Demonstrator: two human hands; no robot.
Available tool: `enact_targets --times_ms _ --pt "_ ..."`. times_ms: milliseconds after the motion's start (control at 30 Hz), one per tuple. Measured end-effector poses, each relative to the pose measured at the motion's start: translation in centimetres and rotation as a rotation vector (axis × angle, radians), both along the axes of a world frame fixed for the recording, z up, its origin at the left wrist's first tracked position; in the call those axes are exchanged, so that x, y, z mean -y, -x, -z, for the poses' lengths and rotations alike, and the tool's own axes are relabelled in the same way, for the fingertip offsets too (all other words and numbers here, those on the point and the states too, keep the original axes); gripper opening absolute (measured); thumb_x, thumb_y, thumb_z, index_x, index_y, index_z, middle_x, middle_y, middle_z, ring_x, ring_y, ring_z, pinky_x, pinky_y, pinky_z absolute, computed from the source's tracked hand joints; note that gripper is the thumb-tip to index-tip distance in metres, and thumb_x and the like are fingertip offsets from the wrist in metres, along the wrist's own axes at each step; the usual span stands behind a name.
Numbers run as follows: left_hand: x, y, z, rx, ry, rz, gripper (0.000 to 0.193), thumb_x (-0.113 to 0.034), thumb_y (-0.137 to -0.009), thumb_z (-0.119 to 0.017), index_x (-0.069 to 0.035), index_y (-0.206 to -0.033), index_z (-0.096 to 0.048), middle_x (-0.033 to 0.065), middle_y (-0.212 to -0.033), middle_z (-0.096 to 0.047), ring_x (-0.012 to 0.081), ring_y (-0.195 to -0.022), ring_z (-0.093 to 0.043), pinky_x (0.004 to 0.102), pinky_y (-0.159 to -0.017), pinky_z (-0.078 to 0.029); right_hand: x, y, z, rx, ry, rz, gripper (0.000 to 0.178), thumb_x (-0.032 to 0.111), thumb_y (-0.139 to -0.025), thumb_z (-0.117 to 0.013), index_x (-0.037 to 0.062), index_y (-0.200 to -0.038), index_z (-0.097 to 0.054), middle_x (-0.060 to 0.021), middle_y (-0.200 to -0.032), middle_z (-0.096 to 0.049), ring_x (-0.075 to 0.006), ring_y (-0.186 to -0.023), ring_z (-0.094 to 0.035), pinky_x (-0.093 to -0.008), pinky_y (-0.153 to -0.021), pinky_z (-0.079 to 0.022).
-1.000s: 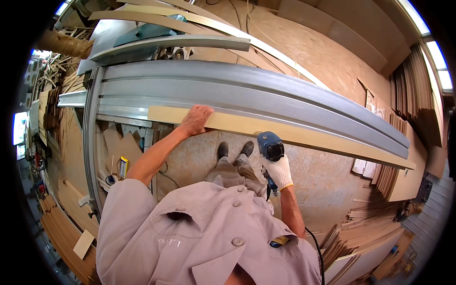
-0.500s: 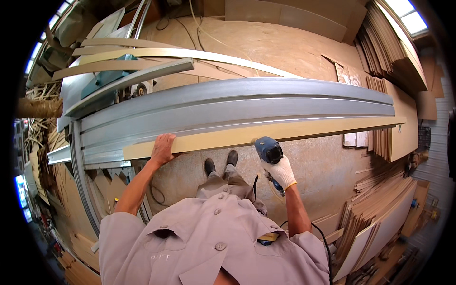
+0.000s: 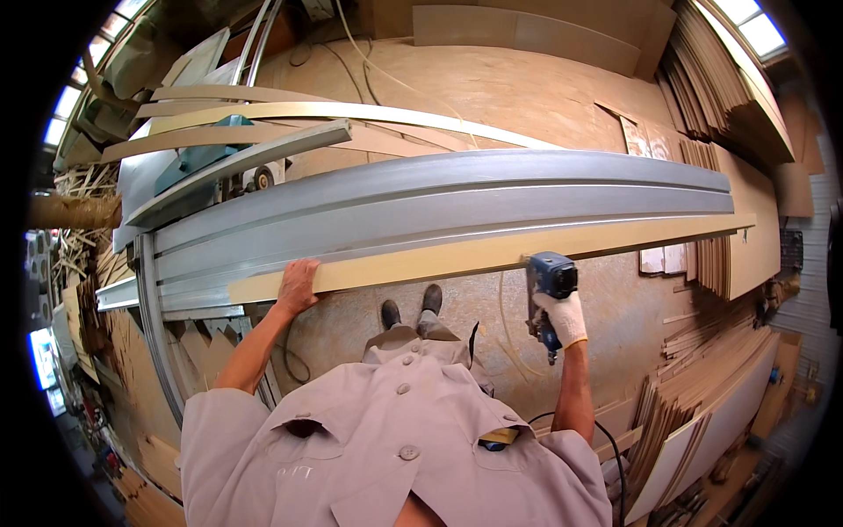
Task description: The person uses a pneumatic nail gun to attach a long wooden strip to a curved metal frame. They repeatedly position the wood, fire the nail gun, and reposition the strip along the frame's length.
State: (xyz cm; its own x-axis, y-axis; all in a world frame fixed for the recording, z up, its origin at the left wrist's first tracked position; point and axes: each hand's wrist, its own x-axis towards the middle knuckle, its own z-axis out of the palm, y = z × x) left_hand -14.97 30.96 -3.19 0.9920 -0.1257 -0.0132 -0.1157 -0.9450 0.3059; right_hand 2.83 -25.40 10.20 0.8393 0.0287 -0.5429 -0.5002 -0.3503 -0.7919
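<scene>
A long, pale yellow wooden board (image 3: 421,263) lies along the near edge of the grey metal beam bed (image 3: 439,206). My bare left hand (image 3: 299,285) grips the board near its left end, fingers over the top. In my right hand (image 3: 564,318), which wears a white work glove, is a blue nail gun (image 3: 553,274) with a black cap. Its nose is at the board's near edge, right of the middle. The glove wraps the handle, and the exact contact point at the nose is hard to make out.
Stacks of thin boards (image 3: 702,395) stand at the right, with more panels (image 3: 724,97) at the far right. Beyond the bed, long strips (image 3: 351,112) lie beside a teal machine (image 3: 211,145). A thin hose (image 3: 507,338) trails on the floor below my right hand.
My right hand has moved the nail gun to the right along the board's near edge. My left hand keeps its place on the board; the view has shifted slightly.
</scene>
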Motion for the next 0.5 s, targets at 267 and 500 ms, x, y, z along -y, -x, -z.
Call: enact_targets --times_ms 267,500 --pt "-0.1 0.1 -0.4 0.014 -0.005 -0.003 0.072 -0.018 -0.065 -0.084 -0.007 -0.128 -0.051 0.0154 -0.120 -0.062 0.0343 -0.116 -0.059 0.0462 -0.103 -0.042 2.4 0.3 3.0 0.024 -0.072 0.153 0.013 0.007 -0.085 -0.074 0.0021 -0.095 -0.067 -0.0060 -0.070 -0.063 -0.0170 -0.050 -0.060 -0.0327 -0.047 -0.051" --pt "0.1 -0.1 -0.1 0.063 0.025 0.019 0.070 -0.024 -0.069 -0.083 -0.006 -0.128 -0.052 0.0151 -0.120 -0.062 0.0330 -0.116 -0.060 0.0459 -0.103 -0.042 -2.0 2.5 3.2 0.021 -0.108 0.194 0.018 0.003 -0.085 -0.071 0.0018 -0.102 -0.065 -0.0072 -0.072 -0.063 -0.0192 -0.050 -0.060 -0.0343 -0.048 -0.052"
